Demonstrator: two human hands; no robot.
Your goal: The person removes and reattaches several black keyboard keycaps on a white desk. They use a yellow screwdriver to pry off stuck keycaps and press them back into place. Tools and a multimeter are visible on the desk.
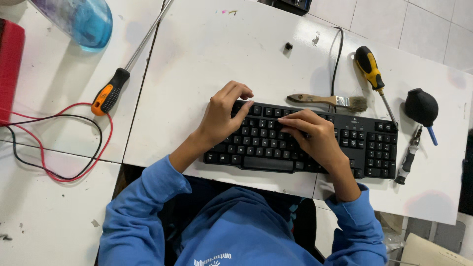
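My left hand (221, 116) sits curled over the upper left corner of the black keyboard (256, 148), which lies flat on the white worktop (207, 54) right in front of me, its cable (337, 59) running away over the far edge. The left fingers (244, 106) are bent and bunched, tips down on the top row; I cannot tell whether they pinch a keycap or just press. My right hand (315, 138) lies across the middle rows, its fingers (290, 123) drawn together and pointing left, seemingly nipping at one key. To do this well, I judge I should steady the board with the left hand, pull straight up with the right instead of levering sideways, and keep any loosened cap from skittering off. The brush (327, 101) lies just beyond the keyboard, the yellow-handled screwdriver (372, 74), black air blower (421, 106) and small driver (408, 160) to its right. One small black piece (288, 46) lies farther out.
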